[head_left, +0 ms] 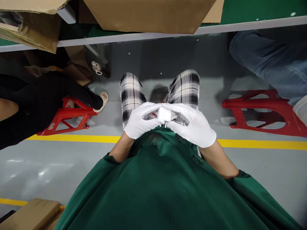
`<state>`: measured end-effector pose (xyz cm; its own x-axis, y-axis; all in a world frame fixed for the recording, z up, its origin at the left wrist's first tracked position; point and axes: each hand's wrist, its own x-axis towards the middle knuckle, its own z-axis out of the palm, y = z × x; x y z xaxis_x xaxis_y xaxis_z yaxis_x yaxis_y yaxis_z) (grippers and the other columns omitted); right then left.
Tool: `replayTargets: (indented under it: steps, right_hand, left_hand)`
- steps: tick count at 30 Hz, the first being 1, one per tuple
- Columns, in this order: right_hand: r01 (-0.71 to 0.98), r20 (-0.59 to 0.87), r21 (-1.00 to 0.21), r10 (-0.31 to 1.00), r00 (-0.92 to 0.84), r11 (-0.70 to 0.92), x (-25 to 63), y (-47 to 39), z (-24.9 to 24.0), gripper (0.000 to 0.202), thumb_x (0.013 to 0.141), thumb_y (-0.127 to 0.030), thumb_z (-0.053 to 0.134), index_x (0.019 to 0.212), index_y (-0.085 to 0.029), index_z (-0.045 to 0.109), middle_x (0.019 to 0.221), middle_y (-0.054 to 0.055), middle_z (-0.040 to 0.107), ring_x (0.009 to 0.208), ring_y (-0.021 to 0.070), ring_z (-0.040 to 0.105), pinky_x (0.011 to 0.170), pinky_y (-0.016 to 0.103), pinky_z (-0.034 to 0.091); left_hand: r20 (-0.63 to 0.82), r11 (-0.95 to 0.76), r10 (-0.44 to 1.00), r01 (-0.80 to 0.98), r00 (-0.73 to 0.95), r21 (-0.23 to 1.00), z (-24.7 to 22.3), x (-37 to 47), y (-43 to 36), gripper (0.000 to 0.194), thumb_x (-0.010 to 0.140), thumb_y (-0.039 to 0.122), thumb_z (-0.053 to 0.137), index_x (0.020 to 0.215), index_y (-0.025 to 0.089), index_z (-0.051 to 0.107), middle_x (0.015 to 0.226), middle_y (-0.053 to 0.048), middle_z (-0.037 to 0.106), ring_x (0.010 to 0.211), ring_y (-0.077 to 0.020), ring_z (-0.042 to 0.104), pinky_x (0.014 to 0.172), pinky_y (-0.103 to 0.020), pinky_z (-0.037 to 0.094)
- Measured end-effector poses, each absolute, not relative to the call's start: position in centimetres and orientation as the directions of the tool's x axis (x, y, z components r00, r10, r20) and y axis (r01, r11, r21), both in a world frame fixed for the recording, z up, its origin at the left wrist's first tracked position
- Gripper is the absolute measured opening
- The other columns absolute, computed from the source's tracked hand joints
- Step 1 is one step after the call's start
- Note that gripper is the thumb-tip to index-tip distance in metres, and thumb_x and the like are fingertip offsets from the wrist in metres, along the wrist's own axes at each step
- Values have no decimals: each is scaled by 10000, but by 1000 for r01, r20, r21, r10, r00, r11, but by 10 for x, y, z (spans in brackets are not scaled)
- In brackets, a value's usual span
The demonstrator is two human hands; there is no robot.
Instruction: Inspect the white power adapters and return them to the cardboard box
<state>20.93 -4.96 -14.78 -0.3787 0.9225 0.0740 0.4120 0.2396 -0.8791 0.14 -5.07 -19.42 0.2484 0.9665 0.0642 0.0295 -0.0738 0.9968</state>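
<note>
A small white block-shaped plug (164, 114) with metal pins pointing down is held between both hands, above my lap. My left hand (143, 119), in a white glove, grips it from the left with thumb and fingertips. My right hand (192, 124), gloved the same way, closes on its right side. Something thin and red shows inside the curl of my left fingers, and a small metal piece shows by my right palm; neither can be made out clearly.
Ahead is a green table with a white edge (240, 25), bearing cardboard boxes (148, 14). People sit on red stools (261, 103) at both sides. A bottle (100, 69) stands on the floor at the left; another box (31, 214) is behind left.
</note>
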Motion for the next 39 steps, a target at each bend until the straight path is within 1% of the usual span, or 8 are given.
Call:
replayTargets:
  steps: [4, 6, 10, 15, 20, 29, 33, 39]
  right_hand:
    - [395, 59, -894, 928, -367, 213, 211, -51, -151, 461, 822, -262, 723, 1278, -276, 655, 1222, 51, 721, 1108, 239, 691, 973, 428, 576]
    - [377, 49, -906, 931, -362, 194, 211, -54, -154, 469, 831, -277, 727, 1292, -289, 643, 1245, 47, 713, 1131, 235, 684, 996, 433, 570]
    - [334, 14, -934, 948, -319, 126, 210, -58, -159, 499, 855, -296, 716, 1339, -292, 595, 1278, 50, 696, 1115, 217, 694, 990, 417, 585]
    - [415, 192, -848, 920, -341, 331, 210, -56, -153, 397, 826, -317, 749, 1210, -268, 659, 1223, 41, 717, 1121, 212, 690, 985, 377, 593]
    - [431, 327, -786, 889, -320, 444, 208, -55, -142, 317, 792, -249, 761, 1097, -269, 676, 1064, 15, 763, 992, 209, 731, 892, 358, 630]
    - [310, 417, -800, 847, -329, 514, 204, -55, -139, 498, 721, -165, 754, 1169, -332, 612, 951, 7, 747, 870, 210, 730, 763, 354, 635]
    - [306, 367, -826, 864, -345, 473, 207, -55, -136, 490, 741, -194, 759, 1178, -365, 620, 969, -13, 748, 890, 209, 729, 785, 362, 631]
    - [241, 90, -957, 957, -276, 160, 215, -60, -146, 364, 761, -282, 779, 1103, -380, 699, 1081, -16, 727, 968, 227, 709, 853, 413, 602]
  left_hand:
    - [-10, -3, 964, 49, 265, 999, -191, -1, -54, 528, 743, 426, 816, 1227, 240, 715, 1160, -94, 733, 931, -197, 720, 773, -287, 612]
    - [14, -46, 965, 115, 260, 992, -186, -1, -55, 534, 749, 431, 809, 1235, 235, 710, 1189, -97, 735, 977, -215, 724, 803, -302, 621]
    - [212, -287, 945, 319, 249, 903, -170, 1, -55, 492, 751, 395, 816, 1203, 225, 721, 1157, -84, 757, 1027, -225, 721, 920, -339, 606]
    - [383, -466, 885, 496, 265, 733, -159, 1, -57, 451, 768, 420, 800, 1158, 207, 726, 1113, -75, 772, 992, -214, 735, 931, -331, 604]
    - [455, -540, 842, 470, 291, 698, -156, 4, -58, 395, 776, 376, 801, 1122, 201, 723, 1061, -66, 780, 961, -193, 736, 905, -305, 606]
    - [560, -634, 773, 341, 299, 693, -159, 6, -55, 446, 735, 333, 829, 1141, 207, 694, 1030, -66, 776, 936, -191, 742, 843, -283, 622]
    - [535, -621, 780, 299, 324, 725, -159, 2, -54, 512, 727, 386, 841, 1188, 221, 690, 1049, -63, 777, 946, -202, 743, 861, -301, 622]
    - [397, -479, 861, 244, 319, 843, -167, 0, -54, 570, 753, 467, 798, 1259, 232, 681, 1134, -92, 753, 984, -218, 727, 810, -309, 630]
